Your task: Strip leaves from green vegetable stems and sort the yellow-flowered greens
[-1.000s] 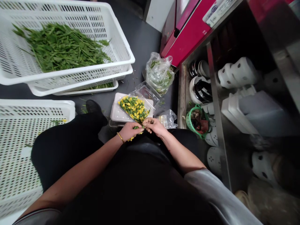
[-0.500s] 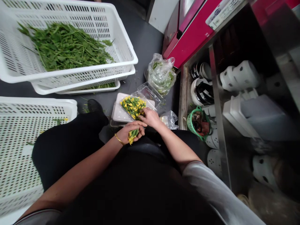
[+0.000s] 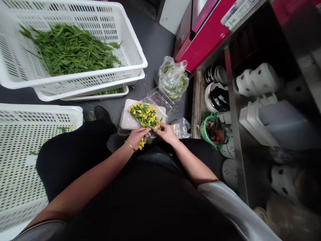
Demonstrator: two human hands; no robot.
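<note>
My left hand (image 3: pixel 136 137), with a gold bangle at its wrist, is closed round a small bunch of yellow-flowered greens (image 3: pixel 141 144) whose blossoms hang below the palm. Close by on the right, my right hand (image 3: pixel 165 132) pinches stems of the same greens at the near edge of the pile, its fingertips almost meeting the left fingers. The pile of flowering greens (image 3: pixel 144 113) fills a clear plastic clamshell box (image 3: pixel 160 100) with its lid folded back. Beneath that box is a white foam-like tray or box (image 3: pixel 127 117).
A large white basket (image 3: pixel 100 72) of leafy greens (image 3: pixel 72 50) stands at upper left, over further baskets. Another white basket (image 3: pixel 17 144) is at left. A clear bag of greens (image 3: pixel 173 80) sits beyond the box. On the right, a metal shelf holds a green basket (image 3: pixel 203 132) and white containers.
My right hand has drawn back from the pile toward me and now pinches stems beside my left hand. My left hand has turned and closed more; more of the pile shows.
</note>
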